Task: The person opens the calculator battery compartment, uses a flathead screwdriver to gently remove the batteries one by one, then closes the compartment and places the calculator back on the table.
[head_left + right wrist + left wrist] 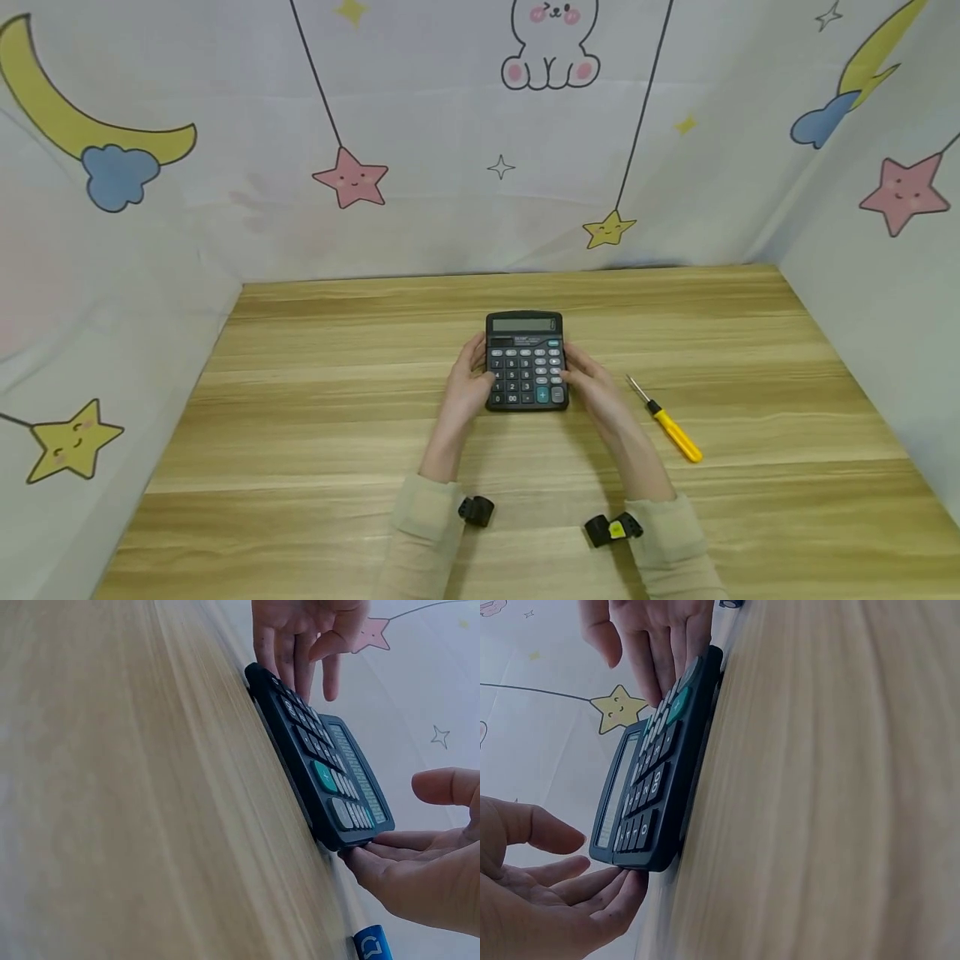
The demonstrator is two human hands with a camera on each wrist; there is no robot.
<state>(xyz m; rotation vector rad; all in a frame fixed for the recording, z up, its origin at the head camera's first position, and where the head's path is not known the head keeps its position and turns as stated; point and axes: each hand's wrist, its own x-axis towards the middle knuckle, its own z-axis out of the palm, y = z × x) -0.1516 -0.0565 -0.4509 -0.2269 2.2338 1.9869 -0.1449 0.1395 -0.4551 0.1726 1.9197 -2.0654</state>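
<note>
A black calculator [527, 375] lies face up on the wooden table, its display at the far end showing a 0. My left hand [467, 387] is at its left side; in the left wrist view the fingers [630, 900] touch the edge and the thumb stands apart. On the opposite side is my right hand [592, 385]. Its fingers [367, 866] touch the calculator's right edge in the right wrist view, with the thumb raised clear of the keys. To the right of that hand lies a screwdriver [673, 429] with a yellow handle, tip pointing away.
The wooden table [315, 400] meets a pale cloth backdrop [435, 233] printed with stars, moons and a bear at its back and sides. Part of a blue object with a white mark [373, 943] shows at the right wrist view's bottom edge; its kind is unclear.
</note>
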